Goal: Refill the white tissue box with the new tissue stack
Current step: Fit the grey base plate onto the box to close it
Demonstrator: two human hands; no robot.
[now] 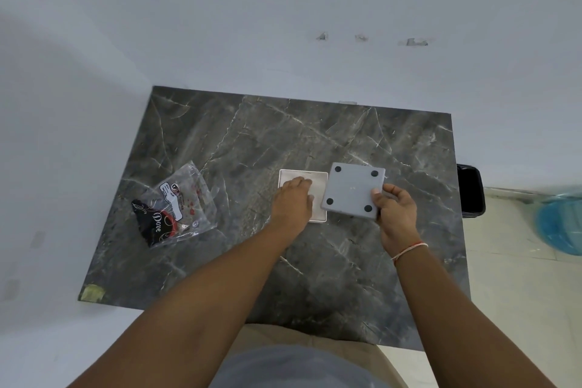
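The white tissue box lies open side up near the middle of the dark marble table, with white tissues showing inside. My left hand rests flat on those tissues, fingers together, covering most of the opening. My right hand grips the right edge of the grey square base panel, which has black round feet at its corners. The panel is tilted and held just right of the box, overlapping its right rim.
A crumpled clear plastic wrapper with black and red print lies on the left part of the table. A black bin stands past the table's right edge, and a blue plastic object sits on the floor farther right. White walls enclose the back and left.
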